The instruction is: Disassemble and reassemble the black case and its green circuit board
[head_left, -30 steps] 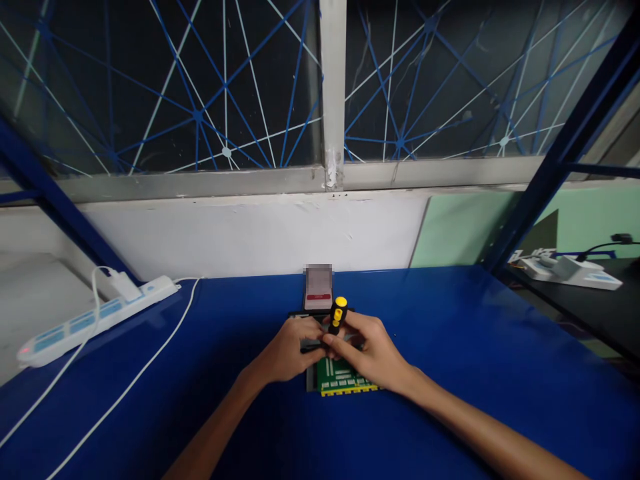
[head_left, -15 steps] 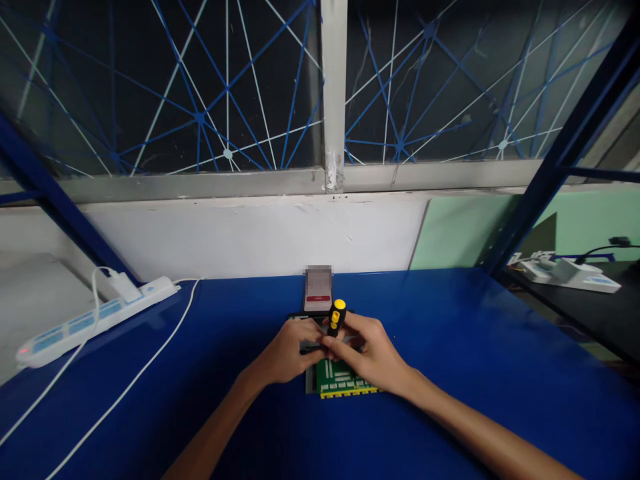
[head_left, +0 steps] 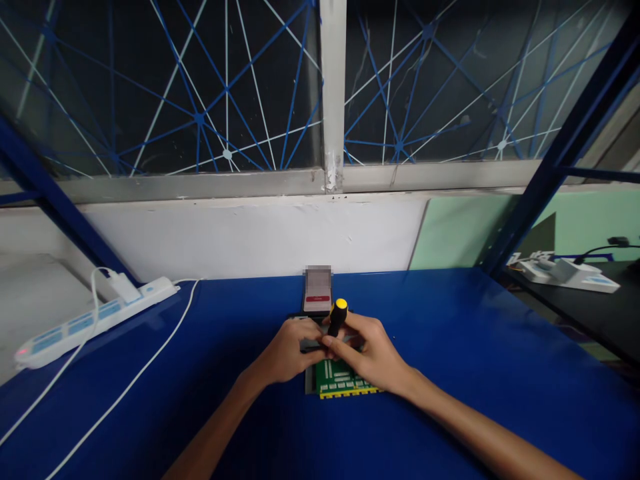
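Observation:
A screwdriver with a black and yellow handle stands nearly upright, its yellow end on top. My right hand has its thumb and fingers closed around the handle's lower part. My left hand is curled from the other side, fingers pinched together beside the screwdriver; what they grip is hidden. Below both hands lies a green circuit board with white connectors and a yellow strip along its near edge. It sits on a grey and black base, mostly covered by my hands. The screwdriver's tip is out of sight.
Behind the hands a phone with a lit screen leans upright. All this rests on a blue table. At the left lies a white power strip with a plug and white cables. Blue frame posts rise at both sides, before a wall and windows.
The screwdriver has turned about its own axis: yellow marks on the handle's side that showed before are now out of view. Both hands have stayed almost in place.

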`<action>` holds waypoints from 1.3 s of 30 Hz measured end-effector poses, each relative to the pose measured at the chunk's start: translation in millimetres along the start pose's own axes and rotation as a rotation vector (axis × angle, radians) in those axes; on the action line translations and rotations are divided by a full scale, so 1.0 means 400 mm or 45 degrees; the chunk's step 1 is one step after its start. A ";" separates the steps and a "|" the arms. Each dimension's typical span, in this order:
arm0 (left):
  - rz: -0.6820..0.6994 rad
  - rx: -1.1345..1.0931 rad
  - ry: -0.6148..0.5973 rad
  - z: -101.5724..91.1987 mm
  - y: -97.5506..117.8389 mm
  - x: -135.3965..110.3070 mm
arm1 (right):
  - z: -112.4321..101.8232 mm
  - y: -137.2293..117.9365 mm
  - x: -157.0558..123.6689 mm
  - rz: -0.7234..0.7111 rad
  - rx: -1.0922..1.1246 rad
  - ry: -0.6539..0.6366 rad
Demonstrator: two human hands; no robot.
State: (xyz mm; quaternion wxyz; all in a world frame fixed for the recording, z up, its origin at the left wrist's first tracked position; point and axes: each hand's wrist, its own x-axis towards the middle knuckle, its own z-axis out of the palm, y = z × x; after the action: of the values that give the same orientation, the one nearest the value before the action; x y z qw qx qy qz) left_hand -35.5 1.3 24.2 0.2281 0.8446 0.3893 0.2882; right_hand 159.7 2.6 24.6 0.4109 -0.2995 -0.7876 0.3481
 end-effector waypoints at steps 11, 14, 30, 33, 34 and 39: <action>0.018 -0.029 -0.014 -0.001 -0.001 -0.002 | 0.002 0.007 -0.001 0.009 -0.038 0.010; 0.028 -0.048 -0.048 -0.004 0.002 -0.001 | 0.002 0.008 -0.003 0.012 -0.041 0.011; -0.006 -0.030 0.010 0.002 -0.005 -0.001 | 0.001 0.006 -0.002 -0.001 -0.038 -0.003; -0.015 -0.035 0.003 -0.001 0.000 0.001 | 0.002 0.010 -0.003 0.004 -0.057 0.007; -0.017 -0.041 -0.001 -0.002 0.002 0.001 | 0.002 0.012 -0.003 0.005 -0.059 0.007; -0.026 -0.054 -0.016 -0.011 0.011 0.001 | 0.002 0.012 -0.003 -0.004 -0.039 0.006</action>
State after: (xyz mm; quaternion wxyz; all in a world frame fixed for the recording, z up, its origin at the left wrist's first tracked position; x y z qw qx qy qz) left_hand -35.8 -0.2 30.4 0.2514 0.8374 0.3902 0.2887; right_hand 160.5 4.2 19.8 0.4086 -0.3054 -0.7923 0.3348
